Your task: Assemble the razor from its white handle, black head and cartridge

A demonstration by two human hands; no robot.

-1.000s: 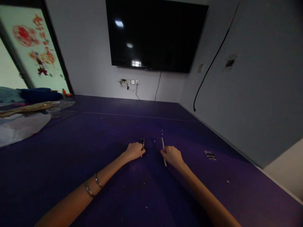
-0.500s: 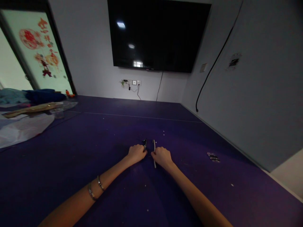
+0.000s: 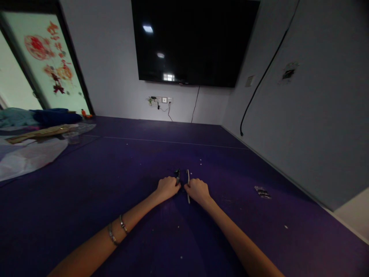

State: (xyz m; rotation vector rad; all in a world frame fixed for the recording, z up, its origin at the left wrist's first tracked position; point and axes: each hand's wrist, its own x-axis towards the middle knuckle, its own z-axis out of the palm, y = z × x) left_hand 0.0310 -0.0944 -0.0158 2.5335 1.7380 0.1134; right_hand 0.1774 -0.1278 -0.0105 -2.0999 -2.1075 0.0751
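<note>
My left hand (image 3: pixel 168 187) is closed round a small dark, narrow thing (image 3: pixel 177 174) with a bent tip that sticks up past the thumb. The hand hides most of it, so its kind cannot be made out. Just to its right, my right hand (image 3: pixel 198 189) grips a slim, pale, toothbrush-like stick (image 3: pixel 188 175). Its upper end rises above the fist and its lower end shows beneath. A narrow gap separates the two held things. Both fists are low over a dark purple surface (image 3: pixel 129 215).
On the right lies a small dark printed packet (image 3: pixel 262 192), with white specks scattered about. Cloths (image 3: pixel 56 117), a flat tan piece (image 3: pixel 40 133) and a white sheet (image 3: pixel 34 156) are piled at the left. A black cable (image 3: pixel 261 80) hangs down the right wall.
My left hand has come slightly to the right, closer to my right hand. The view has shifted a little; both grips look the same.
</note>
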